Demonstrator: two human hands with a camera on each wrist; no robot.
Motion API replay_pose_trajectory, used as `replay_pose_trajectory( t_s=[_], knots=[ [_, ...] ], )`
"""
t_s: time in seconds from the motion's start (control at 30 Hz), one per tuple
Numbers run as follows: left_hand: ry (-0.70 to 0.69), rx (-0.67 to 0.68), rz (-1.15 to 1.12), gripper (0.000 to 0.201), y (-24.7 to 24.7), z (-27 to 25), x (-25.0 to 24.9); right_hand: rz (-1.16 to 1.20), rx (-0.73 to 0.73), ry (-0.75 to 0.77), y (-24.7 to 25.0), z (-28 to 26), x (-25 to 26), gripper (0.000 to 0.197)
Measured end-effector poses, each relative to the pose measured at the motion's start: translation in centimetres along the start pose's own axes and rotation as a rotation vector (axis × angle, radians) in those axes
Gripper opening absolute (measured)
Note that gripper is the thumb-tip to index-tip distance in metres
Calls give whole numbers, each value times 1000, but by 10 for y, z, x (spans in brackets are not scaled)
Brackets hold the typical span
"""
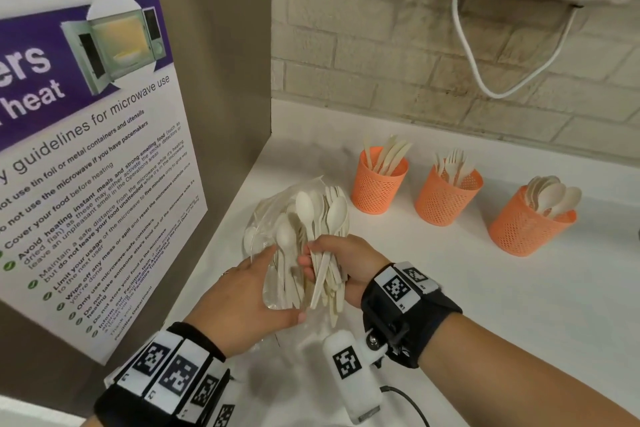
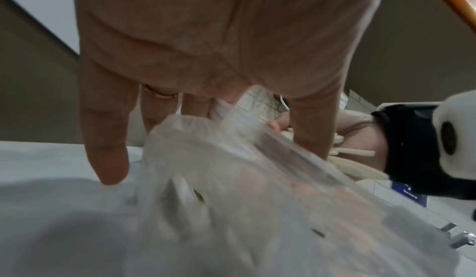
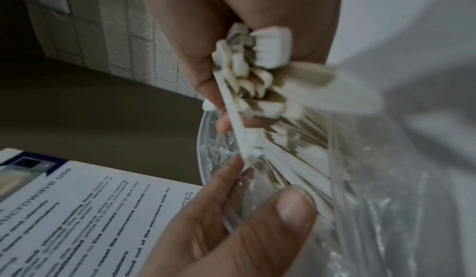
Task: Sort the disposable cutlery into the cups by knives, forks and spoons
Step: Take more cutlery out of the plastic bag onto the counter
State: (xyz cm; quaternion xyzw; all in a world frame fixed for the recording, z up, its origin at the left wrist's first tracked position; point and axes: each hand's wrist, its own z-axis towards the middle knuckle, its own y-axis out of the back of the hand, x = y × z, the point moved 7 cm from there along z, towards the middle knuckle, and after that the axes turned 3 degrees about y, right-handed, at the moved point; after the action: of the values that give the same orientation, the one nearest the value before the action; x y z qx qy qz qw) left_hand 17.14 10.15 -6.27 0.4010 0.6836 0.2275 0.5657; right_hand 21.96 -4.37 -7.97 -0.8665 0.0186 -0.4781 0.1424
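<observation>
Nearby, a poster reads "guidelines for microwave use". Just right of it, the right hand grips a bundle of spoons; the left hand seems to pinch the clear bag. Further right stand three orange cups of sorted cutlery.

Three cups in a row beyond and right of the hands, bag between them.
</observation>
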Motion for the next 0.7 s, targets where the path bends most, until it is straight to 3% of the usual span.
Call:
replay_pose_trajectory(
  t_s=[0.2,0.47,0.6,0.7],
  knots=[
    [13,6,11,105,-3,1,3,62,87,17,12,-18,6,12],
    [60,-82,-31,84,3,5,1,-119,76,34,16,-25,-1,11],
    [66,-59,-1,82,4,4,1,-86,60,151,14,-26,6,16],
    [71,-54,-14,81,3,2,2,-117,-71,280,35,-32,26,15]
  ],
)
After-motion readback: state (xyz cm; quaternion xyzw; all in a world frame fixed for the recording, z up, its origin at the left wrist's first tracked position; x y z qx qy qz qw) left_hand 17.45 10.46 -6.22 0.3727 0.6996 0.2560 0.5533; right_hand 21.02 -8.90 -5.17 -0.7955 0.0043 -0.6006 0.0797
